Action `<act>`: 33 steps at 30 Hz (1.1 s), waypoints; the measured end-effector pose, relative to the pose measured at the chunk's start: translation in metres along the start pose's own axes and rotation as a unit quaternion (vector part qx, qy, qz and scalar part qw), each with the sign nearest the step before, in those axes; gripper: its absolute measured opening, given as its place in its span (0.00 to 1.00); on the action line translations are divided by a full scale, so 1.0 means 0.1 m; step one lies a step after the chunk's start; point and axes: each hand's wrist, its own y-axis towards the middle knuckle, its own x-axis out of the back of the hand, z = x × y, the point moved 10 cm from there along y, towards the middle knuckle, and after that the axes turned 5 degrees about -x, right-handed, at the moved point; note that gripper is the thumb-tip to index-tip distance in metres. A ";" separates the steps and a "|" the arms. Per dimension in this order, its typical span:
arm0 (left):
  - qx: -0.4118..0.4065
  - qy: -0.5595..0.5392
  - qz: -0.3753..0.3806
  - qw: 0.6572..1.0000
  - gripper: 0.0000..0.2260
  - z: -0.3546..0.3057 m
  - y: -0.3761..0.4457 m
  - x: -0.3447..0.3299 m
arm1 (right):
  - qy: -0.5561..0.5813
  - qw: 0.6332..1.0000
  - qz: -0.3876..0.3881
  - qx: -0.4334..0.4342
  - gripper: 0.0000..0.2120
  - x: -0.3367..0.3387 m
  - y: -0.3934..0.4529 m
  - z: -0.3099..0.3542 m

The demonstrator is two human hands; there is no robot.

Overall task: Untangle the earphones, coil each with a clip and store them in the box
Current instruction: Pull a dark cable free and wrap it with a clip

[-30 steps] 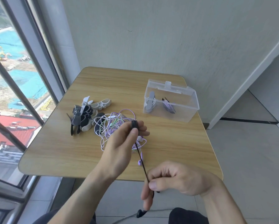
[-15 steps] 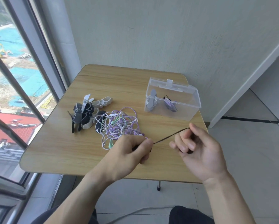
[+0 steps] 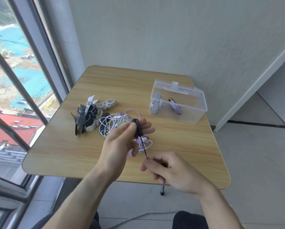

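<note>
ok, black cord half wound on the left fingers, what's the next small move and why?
Probably one more wrap: the right hand pinches the black cord, which runs taut up to the coil on the left hand. Cord seems left to wind, so the clips and box come later.

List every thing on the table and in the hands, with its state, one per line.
Black earphone: partly coiled in the left hand, cord taut to the right hand.
Left hand: holds the coil.
Right hand: pinches the cord.
Tangle: still knotted, on the table.
Clips: loose heap.
Box: lid open, two coiled earphones inside.
</note>
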 end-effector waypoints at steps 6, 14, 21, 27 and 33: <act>-0.128 0.354 0.162 0.912 0.13 0.08 -0.15 -0.28 | 0.017 0.999 0.020 0.021 0.18 0.04 -0.06 0.09; -0.122 0.478 0.214 0.843 0.19 0.23 -0.17 -0.37 | 0.039 0.994 -0.092 0.043 0.07 0.48 -0.09 -0.05; 0.020 0.296 0.164 0.941 0.23 0.23 -0.12 -0.28 | 0.117 0.970 -0.172 0.121 0.09 0.51 -0.04 0.04; 0.092 0.151 0.007 0.984 0.26 0.27 -0.08 -0.10 | 0.091 0.948 -0.239 0.189 0.11 0.27 -0.02 0.14; 0.112 0.108 -0.053 0.986 0.23 0.27 -0.09 0.05 | -0.001 0.942 -0.251 0.223 0.14 0.14 0.00 0.25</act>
